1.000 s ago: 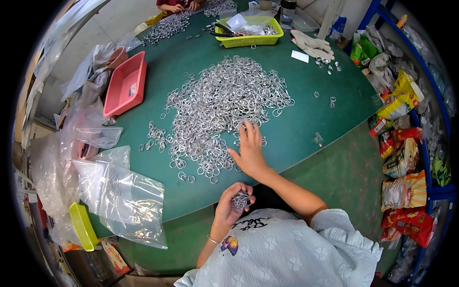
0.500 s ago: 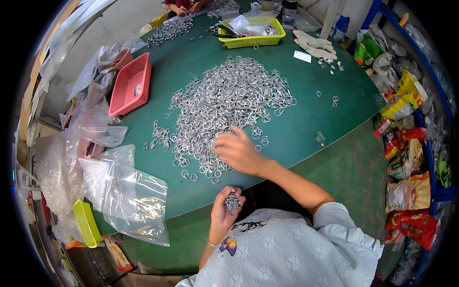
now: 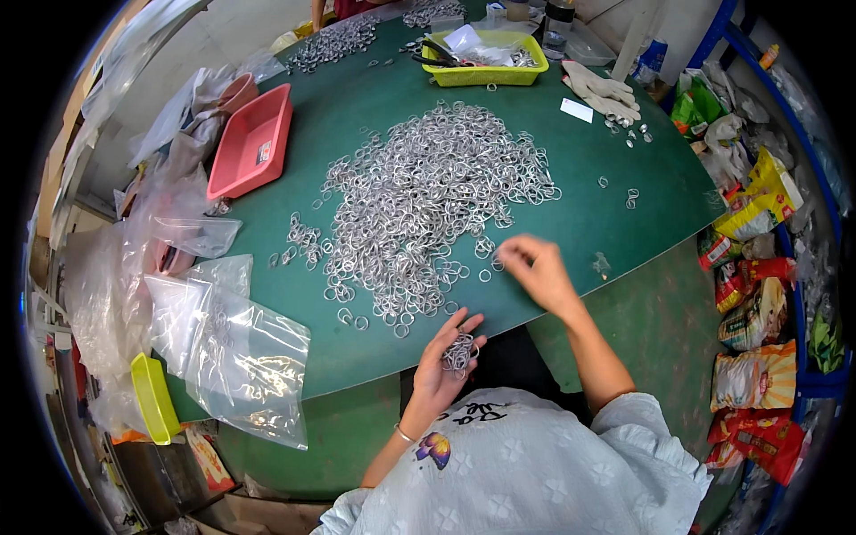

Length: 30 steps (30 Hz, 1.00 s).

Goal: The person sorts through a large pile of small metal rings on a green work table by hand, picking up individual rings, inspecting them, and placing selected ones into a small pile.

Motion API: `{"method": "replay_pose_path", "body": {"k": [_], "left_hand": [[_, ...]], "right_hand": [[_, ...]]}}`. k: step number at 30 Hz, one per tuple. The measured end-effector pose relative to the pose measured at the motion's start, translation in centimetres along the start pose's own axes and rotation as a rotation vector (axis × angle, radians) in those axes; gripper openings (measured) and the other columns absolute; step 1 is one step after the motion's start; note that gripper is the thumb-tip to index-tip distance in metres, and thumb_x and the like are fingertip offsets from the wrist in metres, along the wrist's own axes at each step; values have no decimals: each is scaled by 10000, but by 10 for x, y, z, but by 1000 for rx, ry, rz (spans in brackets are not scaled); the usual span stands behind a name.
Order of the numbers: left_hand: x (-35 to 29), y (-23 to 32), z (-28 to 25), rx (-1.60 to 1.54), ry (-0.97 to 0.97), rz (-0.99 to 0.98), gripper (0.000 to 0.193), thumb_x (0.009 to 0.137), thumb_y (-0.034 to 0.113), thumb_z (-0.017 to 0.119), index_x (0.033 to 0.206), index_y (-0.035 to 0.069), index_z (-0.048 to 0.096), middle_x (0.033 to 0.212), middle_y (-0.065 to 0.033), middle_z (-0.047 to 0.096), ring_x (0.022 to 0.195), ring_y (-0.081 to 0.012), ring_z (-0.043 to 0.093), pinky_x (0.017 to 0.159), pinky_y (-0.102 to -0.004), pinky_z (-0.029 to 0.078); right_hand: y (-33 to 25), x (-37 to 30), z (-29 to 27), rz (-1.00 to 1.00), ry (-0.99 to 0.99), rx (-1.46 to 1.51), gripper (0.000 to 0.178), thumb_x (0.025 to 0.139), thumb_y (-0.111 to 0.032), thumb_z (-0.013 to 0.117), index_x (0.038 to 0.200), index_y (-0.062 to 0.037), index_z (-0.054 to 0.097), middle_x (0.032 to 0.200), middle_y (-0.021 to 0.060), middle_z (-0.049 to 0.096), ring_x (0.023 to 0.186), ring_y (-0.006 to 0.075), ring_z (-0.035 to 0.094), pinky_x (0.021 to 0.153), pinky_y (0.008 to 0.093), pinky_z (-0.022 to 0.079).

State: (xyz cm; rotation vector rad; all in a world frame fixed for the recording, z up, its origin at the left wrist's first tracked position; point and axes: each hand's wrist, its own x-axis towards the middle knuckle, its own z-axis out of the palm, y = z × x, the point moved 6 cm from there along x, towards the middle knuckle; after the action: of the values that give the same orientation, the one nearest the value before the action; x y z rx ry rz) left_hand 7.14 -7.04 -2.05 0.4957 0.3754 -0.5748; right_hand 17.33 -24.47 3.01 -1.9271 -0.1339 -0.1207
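A big heap of silver metal rings (image 3: pixel 428 196) lies on the green table, some of them linked or overlapping. My left hand (image 3: pixel 437 374) is held palm up at the table's near edge, its fingers curled around a bunch of metal rings (image 3: pixel 460 353). To the right of the heap, my right hand (image 3: pixel 540 272) hovers over the table with fingers bent together. Its fingertips are blurred, so whatever is between them cannot be made out. A few loose rings (image 3: pixel 485 275) lie just left of it.
A pink tray (image 3: pixel 223 183) stands left of the heap; clear plastic bags (image 3: pixel 259 374) hang over the near left edge. At the back are a yellow-green basket (image 3: pixel 486 77) with tools, and gloves (image 3: pixel 602 92). Another person's arm (image 3: pixel 317 13) shows at the far edge.
My right hand has left the heap and moved right, its fingers now bent together. My left hand has come up and slightly right with its bunch of rings, its fingers loosened.
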Motion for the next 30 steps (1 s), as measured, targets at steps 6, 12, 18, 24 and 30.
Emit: {"method": "replay_pose_path", "body": {"k": [6,12,18,24,30], "left_hand": [[12,1,-2,10,16,55,464,894,199,533,1319,69,400,1194,-112,541,1022,-239,584,770,-329,543],[15,-1,-13,-120,-137,20,272,886,216,562,1103,58,513,1046,-131,562,908,-232,606,660,-314,576],[8,-1,-6,-159,-171,7,208,886,238,569,1016,84,517,939,-101,549,792,-204,583,600,-296,575],[9,-2,-4,-88,-129,3,217,900,250,548,1034,82,518,943,-94,551,804,-197,575,594,-276,563],[7,-1,-7,-75,-81,-4,207,910,234,530,1048,80,517,940,-84,557,796,-187,570,583,-262,533]], "right_hand": [[-27,-21,47,127,-391,113,135,801,-117,643,860,0,611,749,82,589,678,182,551,621,305,442],[-14,16,23,-352,143,-549,167,726,-102,687,850,-19,611,807,105,588,757,290,534,720,391,429],[17,20,9,-214,209,-357,162,725,-66,690,857,-2,621,748,107,594,651,227,544,597,341,442],[38,19,-15,97,179,-12,132,776,-77,672,867,16,654,690,105,593,560,146,520,528,258,424],[39,20,-27,102,137,-10,150,823,28,561,945,19,647,782,50,582,623,84,556,560,241,445]]}}
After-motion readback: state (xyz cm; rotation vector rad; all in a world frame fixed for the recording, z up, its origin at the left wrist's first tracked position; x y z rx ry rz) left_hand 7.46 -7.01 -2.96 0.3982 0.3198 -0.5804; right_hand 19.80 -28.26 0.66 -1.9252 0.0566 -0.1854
